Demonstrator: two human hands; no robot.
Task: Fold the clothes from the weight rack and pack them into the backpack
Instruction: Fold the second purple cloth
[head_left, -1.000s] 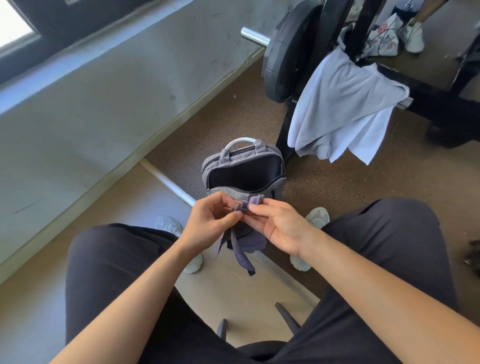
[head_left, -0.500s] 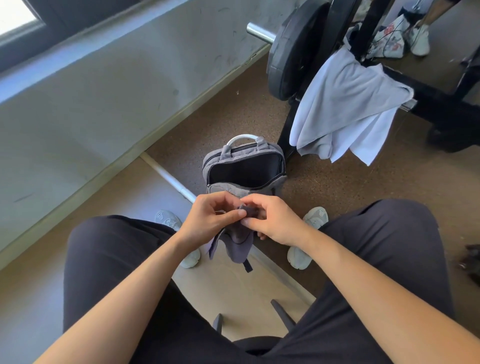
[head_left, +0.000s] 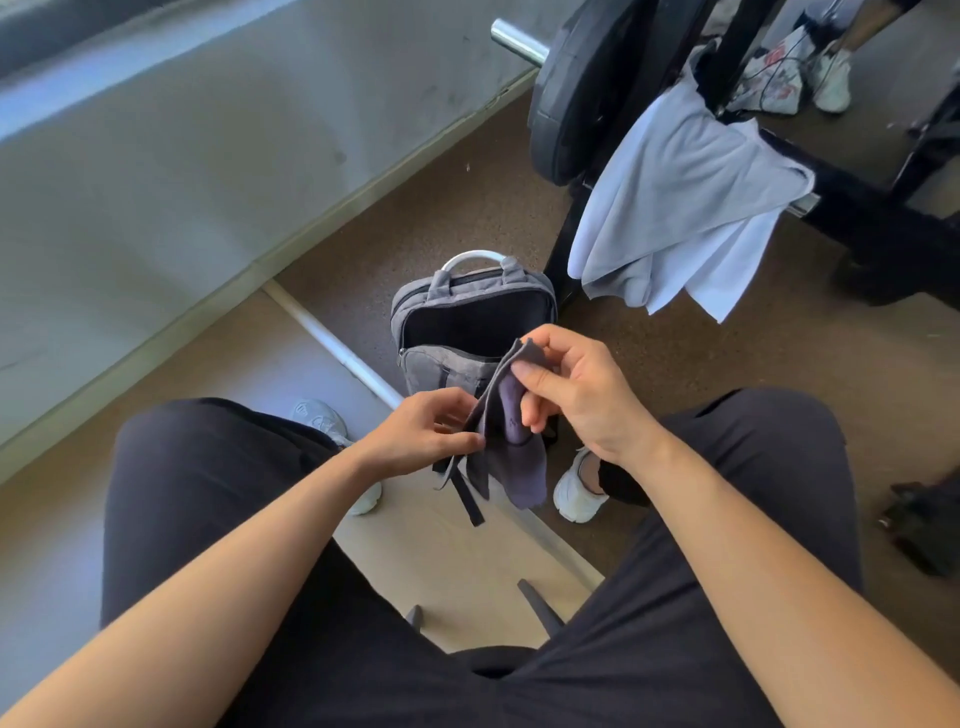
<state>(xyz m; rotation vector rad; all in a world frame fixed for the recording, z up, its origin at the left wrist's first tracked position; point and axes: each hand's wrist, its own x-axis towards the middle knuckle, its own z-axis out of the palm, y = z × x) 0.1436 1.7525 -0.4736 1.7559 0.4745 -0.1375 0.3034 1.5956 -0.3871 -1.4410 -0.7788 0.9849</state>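
A small dark purple-grey garment (head_left: 511, 452) hangs between my hands, just in front of the backpack. My right hand (head_left: 576, 395) pinches its upper edge and my left hand (head_left: 426, 436) grips its lower left side. The grey backpack (head_left: 447, 364) stands upright on the floor between my feet with its top unzipped and its dark inside showing. A light grey cloth (head_left: 680, 192) and a white cloth (head_left: 727, 275) beneath it are draped over the black weight rack (head_left: 872, 218) behind the backpack, to the right.
A black weight plate (head_left: 571, 98) on a steel bar sits left of the draped clothes. A grey wall runs along the left. My legs in black trousers and white shoes flank the backpack. A dark object (head_left: 919, 525) lies at the right edge.
My hands were pinched together on the bunched garment. Now my right hand has lifted up and right, my left stays lower, and the cloth is stretched out between them.
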